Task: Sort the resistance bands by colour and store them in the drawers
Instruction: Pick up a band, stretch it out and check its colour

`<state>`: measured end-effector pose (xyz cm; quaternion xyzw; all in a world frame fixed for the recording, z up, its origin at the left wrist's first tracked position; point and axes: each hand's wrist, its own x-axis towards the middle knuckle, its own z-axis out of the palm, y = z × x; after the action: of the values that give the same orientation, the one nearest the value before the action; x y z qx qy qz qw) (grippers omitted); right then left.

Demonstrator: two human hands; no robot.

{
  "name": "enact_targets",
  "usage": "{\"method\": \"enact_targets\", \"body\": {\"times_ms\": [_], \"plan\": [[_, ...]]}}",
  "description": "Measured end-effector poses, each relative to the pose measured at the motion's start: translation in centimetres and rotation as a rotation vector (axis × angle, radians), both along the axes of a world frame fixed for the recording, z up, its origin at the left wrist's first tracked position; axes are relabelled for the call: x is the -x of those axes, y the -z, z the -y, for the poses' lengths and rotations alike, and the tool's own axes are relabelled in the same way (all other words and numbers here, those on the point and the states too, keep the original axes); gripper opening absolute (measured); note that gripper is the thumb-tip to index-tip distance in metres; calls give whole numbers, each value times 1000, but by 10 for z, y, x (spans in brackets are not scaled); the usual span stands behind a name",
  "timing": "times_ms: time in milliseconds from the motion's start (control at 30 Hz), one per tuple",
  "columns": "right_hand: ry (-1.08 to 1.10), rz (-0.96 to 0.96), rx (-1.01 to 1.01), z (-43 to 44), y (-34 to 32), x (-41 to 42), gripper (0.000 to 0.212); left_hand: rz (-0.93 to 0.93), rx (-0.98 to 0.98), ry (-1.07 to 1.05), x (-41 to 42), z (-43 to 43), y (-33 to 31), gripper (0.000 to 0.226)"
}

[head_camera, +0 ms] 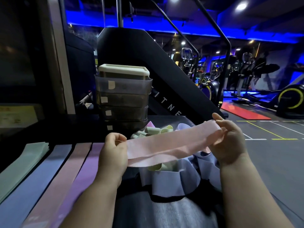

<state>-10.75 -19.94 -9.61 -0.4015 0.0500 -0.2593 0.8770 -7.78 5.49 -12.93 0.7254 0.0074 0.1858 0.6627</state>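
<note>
the left hand's (113,145) fingers (120,137) are curled and pinch the near end of a pink resistance band (171,145) at the centre of the frame; the right hand (230,139), at centre right, grips the other end, thumb on top and fingers tucked under the fabric. the band is pulled flat between the two hands, its long axis running across the frame and climbing from the left hand up to the right hand, broad face towards the camera, the lower edge a little rumpled

under the band lies a loose pile of bands (169,178), lavender ones in front and pale yellow-green ones (154,130) behind. in the lower left of the frame four sorted stacks lie side by side on a dark surface: a green stack (24,163), a blue stack (37,183), a pink stack (65,178) and a purple stack (87,171), all pointing up and right. behind the hands, left of centre, stands a smoky plastic drawer unit (123,96) with a cream top and small pale labels on the drawer fronts; the top drawer juts forward. a black stair machine (148,63) rises behind it
</note>
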Motion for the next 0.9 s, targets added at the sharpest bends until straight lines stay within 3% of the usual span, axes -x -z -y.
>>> {"method": "enact_targets", "body": {"times_ms": [133, 300, 400, 600, 800, 900], "plan": [[51, -71, 198, -4, -3, 7, 24, 44, -202, -78, -2, -4, 3, 14], [85, -194, 567, -1, 1, 4, 22, 111, -203, -104, -3, -3, 5, 14], [87, -219, 652, 0, 6, 1, 38, 116, -169, -97, -1, -3, 3, 14], [168, -325, 811, 6, 14, -12, 25, 101, -196, -69, -3, -4, 6, 21], [242, -439, 929, 13, 18, -21, 51, 91, -210, -64, -2, -3, 3, 26], [262, -470, 989, 16, 20, -23, 50, 71, -189, -51, -1, -2, 0, 27]]}}
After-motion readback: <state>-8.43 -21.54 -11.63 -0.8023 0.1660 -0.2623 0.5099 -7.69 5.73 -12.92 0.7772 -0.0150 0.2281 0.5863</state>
